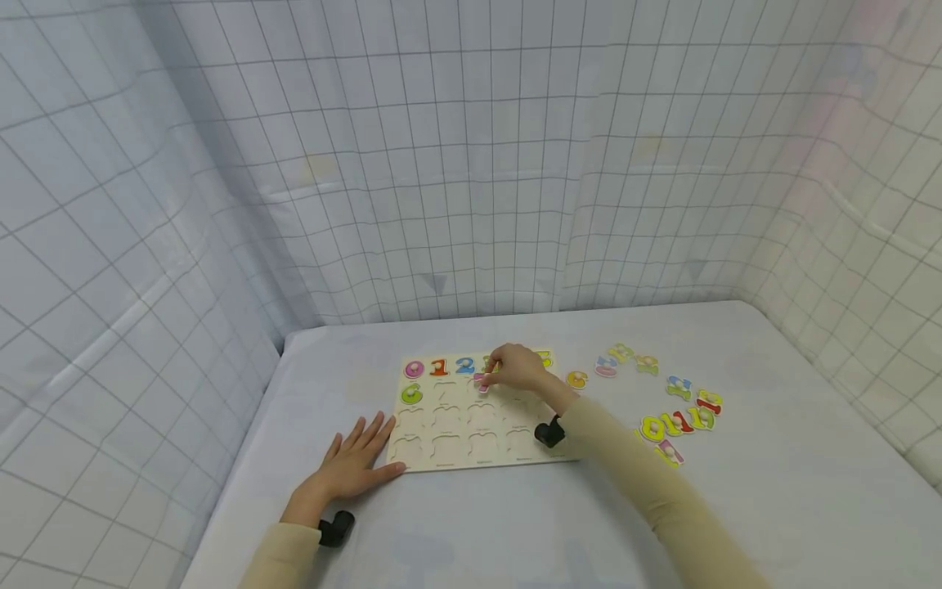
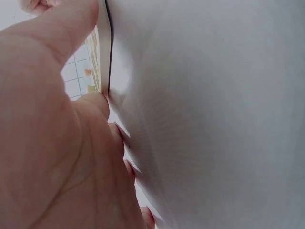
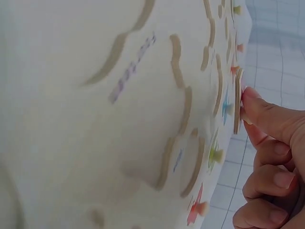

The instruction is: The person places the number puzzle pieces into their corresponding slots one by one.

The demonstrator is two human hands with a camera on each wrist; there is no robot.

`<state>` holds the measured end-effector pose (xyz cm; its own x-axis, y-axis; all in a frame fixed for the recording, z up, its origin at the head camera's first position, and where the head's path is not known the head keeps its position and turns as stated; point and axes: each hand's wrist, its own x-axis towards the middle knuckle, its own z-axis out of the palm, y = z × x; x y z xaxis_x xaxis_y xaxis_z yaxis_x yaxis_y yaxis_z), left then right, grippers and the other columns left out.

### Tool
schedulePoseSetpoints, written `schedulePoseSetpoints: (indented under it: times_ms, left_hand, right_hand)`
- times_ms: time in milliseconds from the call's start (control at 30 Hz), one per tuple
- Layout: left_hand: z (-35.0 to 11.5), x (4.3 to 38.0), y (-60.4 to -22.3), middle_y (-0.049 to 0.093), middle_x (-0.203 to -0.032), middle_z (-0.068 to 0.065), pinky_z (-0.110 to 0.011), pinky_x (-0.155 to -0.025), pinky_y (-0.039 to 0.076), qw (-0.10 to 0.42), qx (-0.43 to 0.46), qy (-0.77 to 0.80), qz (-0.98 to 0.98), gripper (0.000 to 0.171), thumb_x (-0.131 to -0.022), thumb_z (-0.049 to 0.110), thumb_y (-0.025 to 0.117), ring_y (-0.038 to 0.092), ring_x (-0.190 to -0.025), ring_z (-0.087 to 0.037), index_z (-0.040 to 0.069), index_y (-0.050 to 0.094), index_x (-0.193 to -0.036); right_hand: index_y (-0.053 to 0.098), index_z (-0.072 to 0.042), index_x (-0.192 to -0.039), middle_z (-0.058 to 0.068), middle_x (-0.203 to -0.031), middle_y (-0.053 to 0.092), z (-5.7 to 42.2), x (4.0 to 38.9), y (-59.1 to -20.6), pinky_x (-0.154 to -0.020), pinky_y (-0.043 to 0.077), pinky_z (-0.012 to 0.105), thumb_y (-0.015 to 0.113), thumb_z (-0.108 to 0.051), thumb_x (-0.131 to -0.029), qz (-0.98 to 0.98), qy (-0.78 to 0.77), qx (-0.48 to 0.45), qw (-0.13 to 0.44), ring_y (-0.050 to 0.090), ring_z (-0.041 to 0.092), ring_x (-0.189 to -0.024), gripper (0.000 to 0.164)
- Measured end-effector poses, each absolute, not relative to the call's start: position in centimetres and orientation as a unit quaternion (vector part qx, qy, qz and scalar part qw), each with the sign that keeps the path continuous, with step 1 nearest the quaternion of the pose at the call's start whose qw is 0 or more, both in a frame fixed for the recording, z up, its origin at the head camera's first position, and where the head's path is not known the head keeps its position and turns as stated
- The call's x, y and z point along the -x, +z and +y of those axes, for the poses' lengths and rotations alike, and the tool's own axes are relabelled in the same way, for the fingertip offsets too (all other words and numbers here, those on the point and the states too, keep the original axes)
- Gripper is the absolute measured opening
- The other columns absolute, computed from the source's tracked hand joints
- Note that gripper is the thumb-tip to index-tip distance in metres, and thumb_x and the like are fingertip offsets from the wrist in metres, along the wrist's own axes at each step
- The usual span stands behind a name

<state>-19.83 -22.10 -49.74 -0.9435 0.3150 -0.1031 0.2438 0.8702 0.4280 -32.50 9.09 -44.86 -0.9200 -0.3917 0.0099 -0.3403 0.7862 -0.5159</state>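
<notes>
A pale wooden number puzzle board (image 1: pixel 464 432) lies on the white-covered table. My right hand (image 1: pixel 521 368) is over its second row and pinches a pink number puzzle piece (image 1: pixel 481 382) between thumb and finger. In the right wrist view that piece (image 3: pixel 238 102) is seen edge-on, raised above the board surface. Along the top row sit a pink 0 (image 1: pixel 414 370), a red 1 (image 1: pixel 438 367) and a blue 2 (image 1: pixel 465 366), with more pieces partly behind my hand. A green 6 (image 1: pixel 411 394) begins the second row. My left hand (image 1: pixel 352 466) rests flat, fingers spread, at the board's left edge.
To the right of the board lie several loose number pieces, among them an orange one (image 1: pixel 577 379) near its edge, a yellow one (image 1: pixel 652 429) and a pink-and-yellow one (image 1: pixel 669 452). Grid-patterned white curtains (image 1: pixel 456 164) stand behind and beside the table (image 1: pixel 471 532).
</notes>
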Motion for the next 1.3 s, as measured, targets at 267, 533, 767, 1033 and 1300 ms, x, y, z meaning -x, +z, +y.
schedulePoseSetpoints:
  times_ms: [267, 533, 767, 1033, 1300]
  left_hand:
    - [-21.7, 19.3, -48.0, 0.016, -0.155, -0.018, -0.064, -0.105, -0.003, 0.104, -0.144, 0.212, 0.961, 0.089, -0.087, 0.061, 0.055, 0.004, -0.14, -0.042, 0.009, 0.023, -0.152]
    - [-21.8, 19.5, -48.1, 0.013, -0.156, -0.014, -0.062, -0.106, -0.003, 0.112, -0.141, 0.199, 0.963, 0.09, -0.087, 0.064, 0.051, 0.002, -0.141, -0.039, 0.012, 0.019, -0.153]
    - [-21.9, 19.6, -48.4, 0.015, -0.156, -0.014, -0.063, -0.105, -0.002, 0.106, -0.14, 0.203, 0.963, 0.09, -0.086, 0.064, 0.053, 0.003, -0.141, -0.04, 0.012, 0.021, -0.152]
    - [-22.1, 19.6, -48.7, 0.015, -0.156, -0.016, -0.063, -0.105, -0.003, 0.103, -0.145, 0.211, 0.961, 0.09, -0.086, 0.064, 0.053, 0.003, -0.141, -0.041, 0.011, 0.022, -0.152]
    - [-21.7, 19.4, -47.6, 0.015, -0.156, -0.016, -0.064, -0.105, -0.002, 0.112, -0.143, 0.2, 0.963, 0.087, -0.088, 0.06, 0.054, 0.003, -0.141, -0.041, 0.011, 0.021, -0.152]
  right_hand:
    - [0.069, -0.021, -0.078, -0.006, -0.094, 0.066, 5.2, 33.0, -45.2, -0.048, 0.036, 0.024, 0.078, -0.035, -0.079, 0.944, -0.246, 0.214, 0.054, 0.049, 0.01, -0.06, 0.016]
    - [0.07, -0.023, -0.08, -0.008, -0.093, 0.065, 3.0, 33.4, -45.8, -0.056, 0.042, 0.025, 0.077, -0.037, -0.08, 0.95, -0.218, 0.218, 0.059, 0.053, 0.009, -0.069, 0.015]
    - [0.069, -0.022, -0.077, -0.007, -0.091, 0.064, 2.1, 33.2, -45.7, -0.06, 0.042, 0.031, 0.077, -0.034, -0.08, 0.949, -0.224, 0.215, 0.064, 0.053, 0.012, -0.072, 0.015]
    - [0.067, -0.023, -0.074, -0.007, -0.091, 0.064, 2.0, 33.0, -45.9, -0.067, 0.043, 0.036, 0.075, -0.035, -0.082, 0.949, -0.22, 0.216, 0.058, 0.054, 0.012, -0.076, 0.016]
    - [0.067, -0.023, -0.075, -0.008, -0.087, 0.062, 1.9, 33.1, -46.3, -0.062, 0.043, 0.031, 0.075, -0.038, -0.081, 0.95, -0.211, 0.225, 0.055, 0.054, 0.011, -0.072, 0.018]
